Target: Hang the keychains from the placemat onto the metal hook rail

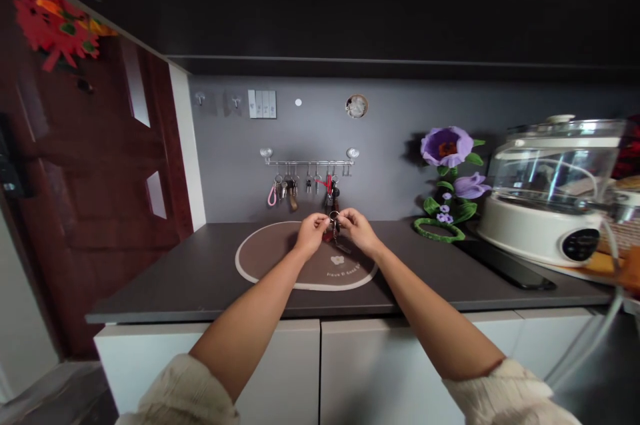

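"Fingers (323, 219) of the left hand (311, 235) and the right hand (362, 233) are pinched nearly closed on a small ring (334, 213), one hand each side."

"Where is it?"

"Over the mat (267, 255), in front of the bar (310, 163) with hooks. A little chain (335, 237) seems to hang from it."

"What could go wrong?"

"If a pinch gets loose, the ring could slip and drop. If the hands push forward, they might bump the hanging keys (293, 198) and make them fall."

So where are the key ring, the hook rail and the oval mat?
Key ring (335, 213): head view, loop's top.
Hook rail (313, 163): head view, bar's middle.
Oval mat (269, 253): head view, bare left part.
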`<action>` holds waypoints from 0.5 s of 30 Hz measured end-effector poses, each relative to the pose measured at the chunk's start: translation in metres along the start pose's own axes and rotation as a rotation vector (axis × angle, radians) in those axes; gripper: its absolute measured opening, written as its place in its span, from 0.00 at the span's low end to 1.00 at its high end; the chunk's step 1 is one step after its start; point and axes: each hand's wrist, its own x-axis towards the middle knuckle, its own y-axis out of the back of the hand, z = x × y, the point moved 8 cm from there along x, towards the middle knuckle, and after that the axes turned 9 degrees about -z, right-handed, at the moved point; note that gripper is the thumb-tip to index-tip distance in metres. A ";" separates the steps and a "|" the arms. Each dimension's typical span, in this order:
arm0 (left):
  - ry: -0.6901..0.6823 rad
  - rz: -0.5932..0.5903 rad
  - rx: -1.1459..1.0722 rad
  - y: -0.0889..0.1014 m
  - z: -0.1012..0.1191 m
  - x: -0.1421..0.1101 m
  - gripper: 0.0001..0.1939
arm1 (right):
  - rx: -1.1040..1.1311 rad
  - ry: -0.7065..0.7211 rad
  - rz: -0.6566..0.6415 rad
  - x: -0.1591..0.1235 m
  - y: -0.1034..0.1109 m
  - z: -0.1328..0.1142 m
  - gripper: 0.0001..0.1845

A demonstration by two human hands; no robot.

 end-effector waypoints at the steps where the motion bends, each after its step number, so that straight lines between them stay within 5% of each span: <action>1: 0.000 0.003 0.005 0.000 -0.001 0.000 0.08 | -0.007 0.007 0.015 0.001 0.002 0.000 0.13; 15: 0.027 0.044 0.198 0.003 -0.021 0.006 0.12 | 0.237 -0.149 0.221 0.027 0.039 -0.006 0.09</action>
